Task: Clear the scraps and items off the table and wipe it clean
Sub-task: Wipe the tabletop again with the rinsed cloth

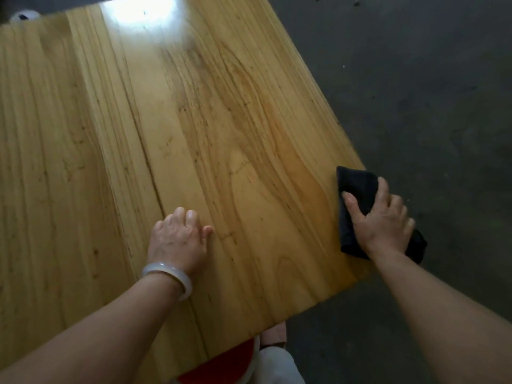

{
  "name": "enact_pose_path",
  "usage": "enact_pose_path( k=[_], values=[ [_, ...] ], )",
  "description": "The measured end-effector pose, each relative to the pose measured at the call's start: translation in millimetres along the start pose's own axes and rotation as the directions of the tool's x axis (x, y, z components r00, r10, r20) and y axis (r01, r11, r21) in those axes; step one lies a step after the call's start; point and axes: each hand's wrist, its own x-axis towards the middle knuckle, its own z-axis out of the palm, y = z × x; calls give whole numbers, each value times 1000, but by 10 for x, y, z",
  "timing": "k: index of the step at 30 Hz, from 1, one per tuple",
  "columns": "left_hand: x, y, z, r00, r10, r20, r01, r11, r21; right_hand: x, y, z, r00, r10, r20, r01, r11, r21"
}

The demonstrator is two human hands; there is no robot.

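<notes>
Head view, the only one, looking down over the person's arms.

Wooden table (194, 134): the planked top fills most of the view. No scraps or loose items show on the visible surface. Grain lines and small dark flecks only; I cannot tell whether the flecks are dirt or part of the wood. A bright patch of glare sits at the far edge.

Black cloth (357, 187): folded, lying at the table's right edge close to the near corner, part of it drooping over the side toward the grey floor (429, 106).

Right hand (385, 220): on top of the cloth, thumb laid across it and fingers curled over its outer side, gripping it against the table edge.

Left hand (180, 239): resting on the tabletop toward the near middle, well apart from the cloth. Fingers loosely bent, holding nothing; it looks like a brace. A pale bracelet (169, 278) sits on that wrist.

Below the near edge: something red (230, 364), rounded, mostly hidden; I cannot say what it is.

Progress, as judged: clearing looks finished for the part of the table in view. Wiping is under way at the right edge. No wet streaks show, so how much of the top is covered already cannot be told. The left part runs out of view.
</notes>
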Motion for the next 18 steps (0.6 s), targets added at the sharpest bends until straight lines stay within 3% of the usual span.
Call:
enact_pose_path(
  k=[10,15,18],
  values=[
    [36,8,16,999,-41,35,42,998,-42,-599,346,76,998,64,12,-64,996,61],
    [-53,-74,12,1000,11,-4,-11,986,-167,-887,312,123,993,-13,117,-2,992,124],
    [-148,-138,0,997,59,-46,-69,962,-263,-1074,259,150,980,-139,143,134,990,44]
  ],
)
